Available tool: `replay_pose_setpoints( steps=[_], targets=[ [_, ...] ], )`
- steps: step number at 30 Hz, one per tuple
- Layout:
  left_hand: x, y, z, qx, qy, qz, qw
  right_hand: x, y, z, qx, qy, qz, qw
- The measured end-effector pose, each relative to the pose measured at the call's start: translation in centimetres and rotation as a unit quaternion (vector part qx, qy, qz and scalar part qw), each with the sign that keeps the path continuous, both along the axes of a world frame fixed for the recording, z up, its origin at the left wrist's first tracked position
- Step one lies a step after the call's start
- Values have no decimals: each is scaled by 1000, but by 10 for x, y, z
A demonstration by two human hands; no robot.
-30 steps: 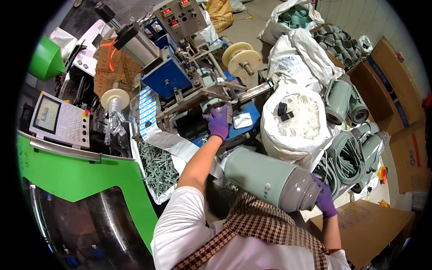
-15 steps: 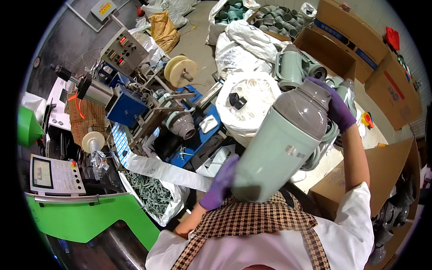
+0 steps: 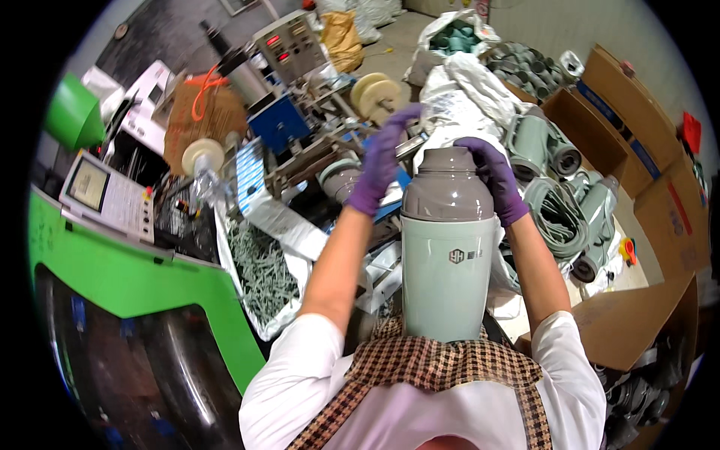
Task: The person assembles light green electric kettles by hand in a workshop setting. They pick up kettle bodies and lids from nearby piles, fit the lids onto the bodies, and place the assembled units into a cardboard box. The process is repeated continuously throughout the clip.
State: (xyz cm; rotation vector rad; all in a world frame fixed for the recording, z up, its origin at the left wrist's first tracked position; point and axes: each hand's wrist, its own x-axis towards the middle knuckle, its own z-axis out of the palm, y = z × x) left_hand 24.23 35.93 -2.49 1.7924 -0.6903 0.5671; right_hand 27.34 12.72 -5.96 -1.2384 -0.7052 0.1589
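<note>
Flask (image 3: pixel 448 270): pale green body, grey domed top, small dark square label mid-front; upright, base against checked apron (image 3: pixel 442 367), centre of view.
Left hand (image 3: pixel 382 161), purple glove: fingers spread along left side of grey top, touching.
Right hand (image 3: pixel 493 176), purple glove: fingers curved round right side of top, holding.
Green machine cover (image 3: pixel 142 277): lower left, w/ grey control panel (image 3: pixel 105 196) above.
Bag of grey metal bits (image 3: pixel 262 270): left of left arm.
Cardboard box (image 3: pixel 622 322): brown, lower right.
More green flasks (image 3: pixel 540 146): right, beyond hands.
White sacks (image 3: pixel 461 90): far centre.
Cardboard boxes (image 3: pixel 630 105): far right, blue stripe on side.
</note>
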Motion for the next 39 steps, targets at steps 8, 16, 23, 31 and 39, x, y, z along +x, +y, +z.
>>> replay_pose_setpoints(
  steps=[8,16,23,31,39],
  targets=[
    [-55,38,-32,-127,96,11,987,-35,69,-14,56,108,34,992],
    [-66,81,-29,-122,167,8,978,-36,110,5,-65,105,39,992],
    [-17,113,-88,-318,313,-200,872,-42,127,0,-17,-11,-52,998],
    [-9,20,-77,-525,384,-409,640,-51,51,-1,88,26,-95,991],
    [63,-33,-12,19,403,-215,889,-73,-212,-102,-351,-233,-472,774]
  ],
)
